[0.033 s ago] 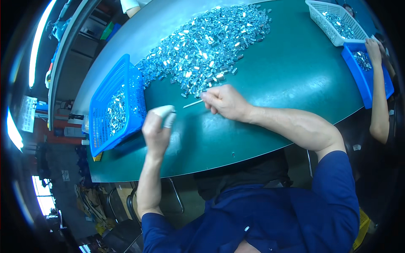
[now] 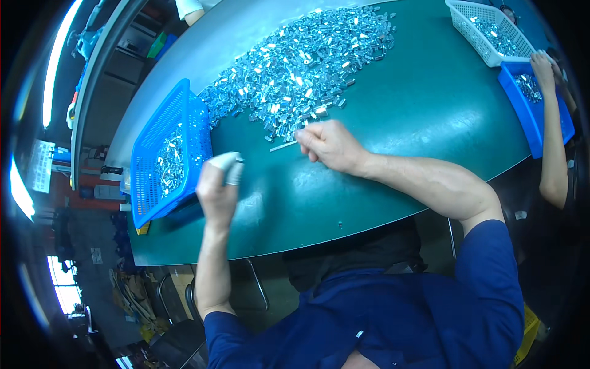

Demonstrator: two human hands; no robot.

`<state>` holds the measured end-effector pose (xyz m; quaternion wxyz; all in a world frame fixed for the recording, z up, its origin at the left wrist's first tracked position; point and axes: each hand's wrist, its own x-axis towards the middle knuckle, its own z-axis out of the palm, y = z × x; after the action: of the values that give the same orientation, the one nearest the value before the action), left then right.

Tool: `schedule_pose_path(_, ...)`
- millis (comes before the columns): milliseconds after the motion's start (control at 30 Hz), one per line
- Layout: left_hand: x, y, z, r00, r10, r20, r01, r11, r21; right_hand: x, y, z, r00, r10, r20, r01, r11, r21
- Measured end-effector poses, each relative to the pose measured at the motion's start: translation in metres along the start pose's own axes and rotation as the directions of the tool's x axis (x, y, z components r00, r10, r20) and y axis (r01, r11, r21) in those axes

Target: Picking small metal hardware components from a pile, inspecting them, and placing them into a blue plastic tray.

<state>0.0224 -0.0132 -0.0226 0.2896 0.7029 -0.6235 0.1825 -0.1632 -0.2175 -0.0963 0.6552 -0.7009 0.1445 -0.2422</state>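
Observation:
My right hand is closed in a fist round a thin pale rod, whose free end points left over the table. Just beyond it lies the near edge of a big heap of small shiny metal sleeves. My left hand, with white covers on thumb and finger, is held pinched beside the blue basket. Something small and dark shows at its fingertips, too little to name. More metal pieces lie inside that basket.
The green tabletop has a curved near edge. At the far right stand a white basket and a blue bin, both with metal pieces; another person's hand is over them. A further person's arm shows at the top.
My left hand has moved left, away from the rod and closer to the blue basket. The rod has tilted slightly, its free end now a little higher; my right hand has barely moved.

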Motion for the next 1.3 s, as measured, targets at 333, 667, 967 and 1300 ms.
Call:
schedule_pose_path(333, 0.039, -0.037, -0.019, 0.986, -0.157, 0.061, 0.137, 0.957, 0.254, -0.001, -0.003, -0.002, 1.000, -0.021, -0.004, 0.021, 1.000, -0.007)
schedule_pose_path(667, 0.036, -0.076, 0.078, 0.949, -0.164, 0.271, 0.138, 0.984, 0.112, -0.001, -0.001, -0.002, 1.000, 0.006, -0.001, -0.006, 0.998, -0.060)
schedule_pose_path(967, 0.003, -0.036, 0.064, 0.920, -0.278, 0.277, 0.304, 0.951, -0.056, -0.001, 0.001, -0.001, 1.000, -0.016, 0.004, 0.017, 0.986, -0.165)
schedule_pose_path(1300, -0.007, 0.004, 0.055, 0.957, -0.214, 0.196, 0.261, 0.930, -0.259, -0.002, 0.005, 0.000, 0.993, -0.118, 0.007, 0.116, 0.966, -0.230)
